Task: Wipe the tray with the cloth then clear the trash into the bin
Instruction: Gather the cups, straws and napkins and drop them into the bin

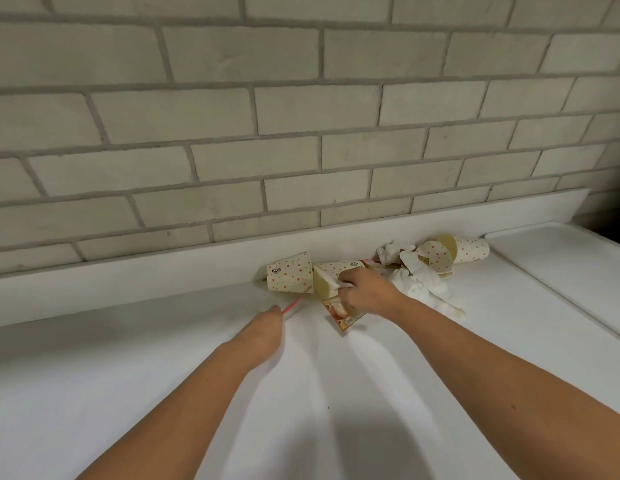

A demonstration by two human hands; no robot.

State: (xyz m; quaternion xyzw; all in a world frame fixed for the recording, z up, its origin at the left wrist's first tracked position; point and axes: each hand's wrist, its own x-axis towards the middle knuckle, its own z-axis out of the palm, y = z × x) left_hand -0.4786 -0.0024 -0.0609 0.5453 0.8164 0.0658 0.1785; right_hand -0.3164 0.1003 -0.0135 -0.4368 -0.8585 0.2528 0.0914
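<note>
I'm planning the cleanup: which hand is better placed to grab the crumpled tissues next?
Probably the right hand: it lies next to the crumpled tissues, though it grips a tissue scrap. The left hand is farther away, pinching the red straw.

A white table [163, 375] is spreading beneath the left hand [263, 329] and far out to its left. Just beyond the right hand [367, 294], a white ledge [128, 275] is running along the table's back edge, and a pale brick wall [267, 116] is rising above it.
</note>
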